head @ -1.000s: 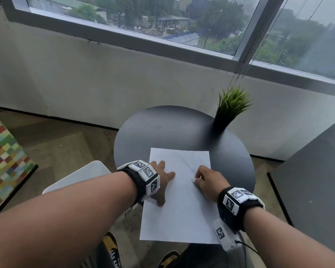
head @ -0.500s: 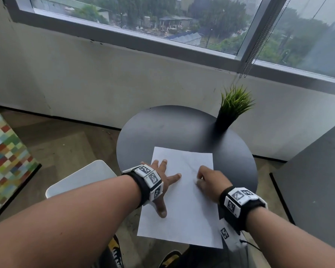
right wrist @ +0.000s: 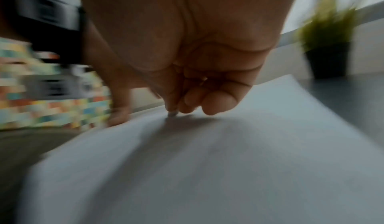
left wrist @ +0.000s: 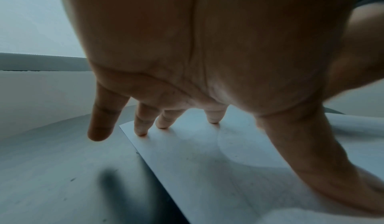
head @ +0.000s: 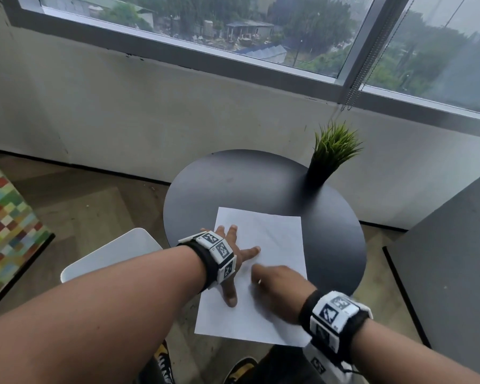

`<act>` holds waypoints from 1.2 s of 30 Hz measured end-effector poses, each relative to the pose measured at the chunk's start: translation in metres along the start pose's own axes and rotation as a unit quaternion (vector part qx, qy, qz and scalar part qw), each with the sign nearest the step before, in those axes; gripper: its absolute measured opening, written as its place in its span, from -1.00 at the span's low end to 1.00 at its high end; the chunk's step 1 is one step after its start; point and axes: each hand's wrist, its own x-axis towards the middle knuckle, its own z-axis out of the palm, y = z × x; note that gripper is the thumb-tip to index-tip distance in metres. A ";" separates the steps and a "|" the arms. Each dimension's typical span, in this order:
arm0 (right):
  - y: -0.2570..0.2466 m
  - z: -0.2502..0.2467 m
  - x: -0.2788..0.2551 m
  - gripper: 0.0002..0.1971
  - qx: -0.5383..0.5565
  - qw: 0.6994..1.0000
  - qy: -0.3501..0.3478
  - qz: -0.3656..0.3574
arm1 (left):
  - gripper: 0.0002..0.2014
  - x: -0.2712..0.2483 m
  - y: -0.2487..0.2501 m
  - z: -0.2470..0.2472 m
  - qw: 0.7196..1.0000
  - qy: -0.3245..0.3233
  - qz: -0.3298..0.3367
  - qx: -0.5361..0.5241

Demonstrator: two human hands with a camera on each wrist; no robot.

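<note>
A white sheet of paper lies on a round black table, its near end hanging over the table's edge. My left hand presses flat on the sheet's left side, fingers spread and thumb pointing toward me; in the left wrist view its fingertips touch the paper near its left edge. My right hand rests on the sheet just right of the left thumb. Its fingers are curled, and in the blurred right wrist view they pinch a small pale object against the paper.
A green plant in a black pot stands at the table's far right. A white chair seat is left of the table, a multicoloured block beyond it. A grey panel stands on the right. My shoes are below.
My right hand has slid left and toward me across the paper, ending close to the left thumb. My left hand has spread its fingers wider while staying on the sheet.
</note>
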 end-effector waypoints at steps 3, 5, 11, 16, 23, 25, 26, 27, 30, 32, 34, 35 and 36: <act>0.000 0.000 -0.005 -0.95 0.003 0.999 -0.038 -0.030 | 0.35 0.000 0.001 -0.001 1.000 -0.010 0.001 0.003; 0.025 -0.009 0.006 -0.92 0.024 0.998 0.014 0.063 | 0.34 -0.001 0.003 -0.002 1.000 -0.009 0.000 0.005; -0.003 0.003 -0.010 -0.88 -0.016 1.000 -0.004 -0.024 | 0.35 -0.001 0.002 -0.003 1.000 -0.014 -0.005 0.003; 0.036 -0.011 0.001 -0.89 0.032 0.994 0.036 0.098 | 0.34 -0.002 0.003 -0.003 1.000 -0.011 -0.004 0.003; 0.017 0.003 -0.012 -0.87 0.028 0.999 0.005 0.032 | 0.35 0.000 -0.001 0.001 1.000 -0.003 0.002 -0.002; 0.041 -0.006 -0.004 -0.87 0.045 0.993 0.031 0.102 | 0.32 -0.002 -0.002 0.002 1.000 0.002 0.004 -0.007; 0.055 -0.010 -0.002 -0.86 0.059 0.987 0.047 0.143 | 0.30 -0.003 -0.002 0.004 1.000 0.002 0.004 -0.009; 0.066 -0.014 -0.001 -0.87 0.074 0.980 0.063 0.174 | 0.27 -0.005 -0.002 0.006 1.000 0.004 0.004 -0.014; 0.095 -0.021 -0.002 -0.88 0.097 0.966 0.113 0.212 | 0.12 -0.011 -0.005 0.012 0.998 0.031 0.023 -0.043; 0.112 -0.022 -0.005 -0.89 0.148 0.952 0.135 0.233 | -0.04 -0.019 -0.011 0.018 0.995 0.056 0.042 -0.076; 0.123 -0.025 -0.010 -0.82 0.134 0.942 0.148 0.268 | -0.16 -0.025 -0.020 0.026 0.988 0.086 0.045 -0.119; 0.125 -0.025 -0.012 -0.75 0.107 0.940 0.153 0.285 | -0.19 -0.028 -0.025 0.031 0.983 0.102 0.035 -0.148; 0.125 -0.025 -0.013 -0.72 0.091 0.938 0.162 0.294 | -0.22 -0.030 -0.030 0.036 0.977 0.119 0.017 -0.174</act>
